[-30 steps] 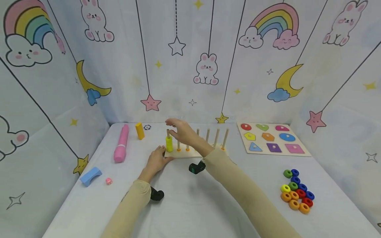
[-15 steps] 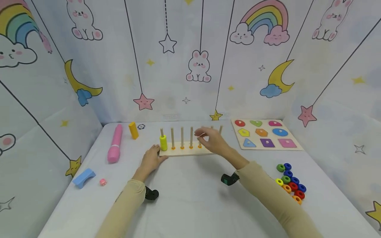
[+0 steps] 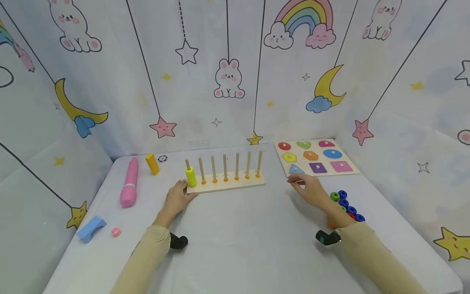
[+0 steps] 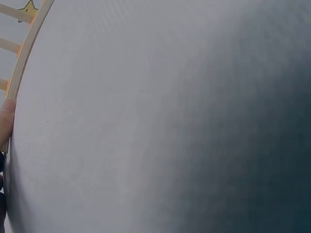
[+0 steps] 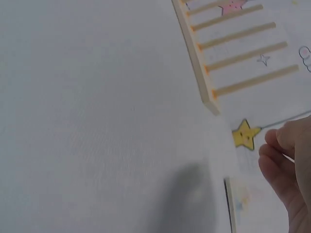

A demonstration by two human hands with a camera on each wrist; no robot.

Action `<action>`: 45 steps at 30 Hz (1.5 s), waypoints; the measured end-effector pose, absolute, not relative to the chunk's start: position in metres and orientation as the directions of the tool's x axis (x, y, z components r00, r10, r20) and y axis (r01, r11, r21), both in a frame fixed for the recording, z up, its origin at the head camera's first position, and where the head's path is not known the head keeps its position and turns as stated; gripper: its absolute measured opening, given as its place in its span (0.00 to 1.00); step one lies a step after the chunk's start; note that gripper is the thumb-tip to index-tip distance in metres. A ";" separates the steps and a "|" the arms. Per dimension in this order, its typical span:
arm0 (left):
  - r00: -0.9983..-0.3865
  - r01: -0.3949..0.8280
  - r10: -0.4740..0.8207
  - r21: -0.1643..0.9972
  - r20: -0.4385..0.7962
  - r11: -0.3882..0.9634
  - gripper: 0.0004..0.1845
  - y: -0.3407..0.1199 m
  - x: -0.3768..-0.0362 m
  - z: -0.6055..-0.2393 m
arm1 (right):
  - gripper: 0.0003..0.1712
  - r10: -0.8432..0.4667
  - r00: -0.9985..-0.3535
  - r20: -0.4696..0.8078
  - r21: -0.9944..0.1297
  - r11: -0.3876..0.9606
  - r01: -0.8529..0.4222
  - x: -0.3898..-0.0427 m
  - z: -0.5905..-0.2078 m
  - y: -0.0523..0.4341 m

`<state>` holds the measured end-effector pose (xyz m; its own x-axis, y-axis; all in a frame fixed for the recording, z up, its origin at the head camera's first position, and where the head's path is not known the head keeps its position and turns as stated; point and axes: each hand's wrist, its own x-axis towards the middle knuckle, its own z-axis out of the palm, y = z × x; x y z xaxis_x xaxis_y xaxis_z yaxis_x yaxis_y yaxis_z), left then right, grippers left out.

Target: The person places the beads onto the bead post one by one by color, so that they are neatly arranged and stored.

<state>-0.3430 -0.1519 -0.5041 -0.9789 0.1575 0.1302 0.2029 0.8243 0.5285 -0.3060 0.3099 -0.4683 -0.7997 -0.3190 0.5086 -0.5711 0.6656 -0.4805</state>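
At the left end of a wooden peg board [image 3: 229,186], my left hand [image 3: 175,203] grips the corner, its thumb [image 4: 7,119] against the front edge. The board carries a row of upright pegs; lime-yellow rings [image 3: 190,177] are stacked on the leftmost one, and the other pegs stand bare above their orange bases. My right hand [image 3: 310,192] hovers over the table right of the board, fingers loosely bent and nothing between them. Beyond its wrist lies a group of coloured rings, including blue [image 3: 351,210] and green [image 3: 334,196] ones, partly hidden by the forearm.
A shape puzzle board [image 3: 319,157] lies at the back right. Along the left side are a pink bottle-shaped object [image 3: 129,182], a yellow block [image 3: 152,164], a blue arch block [image 3: 91,228] and a small pink ball [image 3: 116,232]. A printed cloth wall rises behind.
My right hand has moved from above the leftmost peg rightward past the board, toward the loose rings. The left hand stays at the board's end. The head view has turned right.
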 end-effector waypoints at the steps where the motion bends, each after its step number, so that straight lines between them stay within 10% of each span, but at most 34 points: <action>1: -0.980 0.200 0.158 0.532 0.125 0.823 0.39 -0.151 -0.342 -0.504 | 0.11 -0.303 -0.805 0.510 -0.473 0.683 -0.557 -0.303 -0.470 0.320; 15: -0.977 0.213 0.167 0.518 0.135 0.828 0.39 -0.151 -0.342 -0.503 | 0.12 -0.179 -0.912 0.369 -0.447 0.826 -0.343 -0.260 -0.468 0.405; 30: -0.982 0.190 0.148 0.527 0.121 0.829 0.39 -0.153 -0.337 -0.500 | 0.14 -0.379 -0.911 0.162 -0.357 0.838 -0.412 -0.230 -0.469 0.415; 45: -0.985 0.173 0.140 0.528 0.104 0.831 0.39 -0.152 -0.337 -0.500 | 0.20 -0.357 -0.904 0.235 -0.347 0.838 -0.421 -0.237 -0.477 0.403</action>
